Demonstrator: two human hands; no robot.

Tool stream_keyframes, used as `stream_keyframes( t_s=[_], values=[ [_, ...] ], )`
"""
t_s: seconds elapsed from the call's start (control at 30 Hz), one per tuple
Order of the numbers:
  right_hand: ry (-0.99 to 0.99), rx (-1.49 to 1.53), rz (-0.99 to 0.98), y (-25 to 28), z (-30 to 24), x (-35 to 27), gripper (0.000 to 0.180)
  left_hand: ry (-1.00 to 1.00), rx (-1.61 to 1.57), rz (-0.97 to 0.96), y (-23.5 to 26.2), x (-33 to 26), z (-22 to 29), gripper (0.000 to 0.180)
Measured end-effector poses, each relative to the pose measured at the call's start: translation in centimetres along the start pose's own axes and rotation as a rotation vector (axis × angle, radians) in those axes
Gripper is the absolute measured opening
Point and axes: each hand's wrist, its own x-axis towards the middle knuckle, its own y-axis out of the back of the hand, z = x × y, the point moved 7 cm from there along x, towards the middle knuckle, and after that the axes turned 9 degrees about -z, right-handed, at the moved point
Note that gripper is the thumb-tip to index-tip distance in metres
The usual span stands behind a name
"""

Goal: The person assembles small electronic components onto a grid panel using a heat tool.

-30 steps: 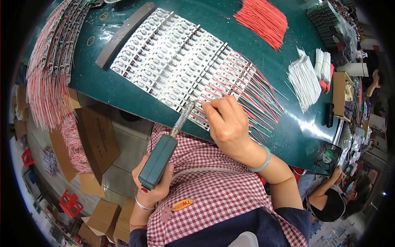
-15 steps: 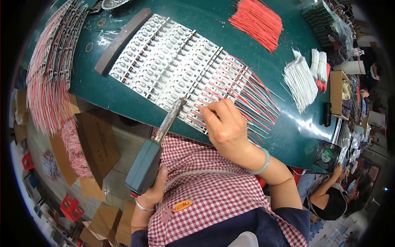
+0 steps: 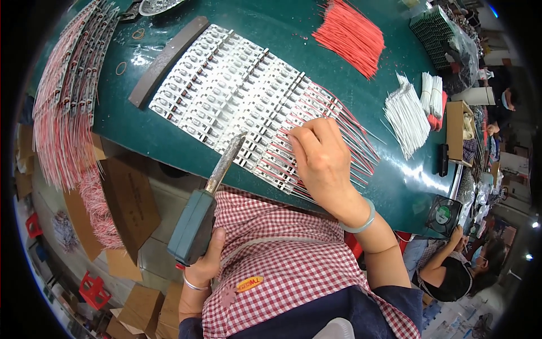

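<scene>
My left hand (image 3: pixel 208 261) is wrapped round the teal handle of a soldering iron (image 3: pixel 193 223). Its metal barrel points up and to the right, and its tip lies over the near edge of a panel of white circuit boards (image 3: pixel 228 85). Above the panel's right part, my right hand (image 3: pixel 324 164) is closed in a pinch; whatever is between the fingertips is hidden. Red and white wires (image 3: pixel 361 148) fan out rightward from the boards around and beneath that hand.
A dark bar (image 3: pixel 169 61) lies along the panel's left side. Red wires (image 3: pixel 351 38) and white wires (image 3: pixel 407 116) are piled at the far right, with a small fan (image 3: pixel 444 216) nearer. Wired boards (image 3: pixel 73 73) hang over the left edge above a cardboard box (image 3: pixel 132 198). A co-worker (image 3: pixel 451 271) sits at right.
The iron's tip has drawn back a little to the left across the boards. My right hand has shifted slightly up and to the right, still pinched.
</scene>
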Motion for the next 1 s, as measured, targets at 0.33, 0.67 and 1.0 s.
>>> stream_keyframes(
  t_s=[0.33, 0.67, 1.0],
  values=[
    [-0.035, -0.074, -0.096, -0.8, 0.4, 0.9, 0.009, -0.042, 0.041, -0.027, 0.1, 0.1, -0.1, 0.045],
    [0.041, -0.229, -0.271, -1.6, -0.1, 3.1, 0.008, -0.042, -0.039, 0.007, 0.0, 0.6, -0.1, 0.044],
    [0.128, -0.299, -0.327, -2.1, 0.0, 4.2, 0.006, 0.137, -0.198, 0.033, 0.5, 0.4, 0.5, 0.032]
  ],
)
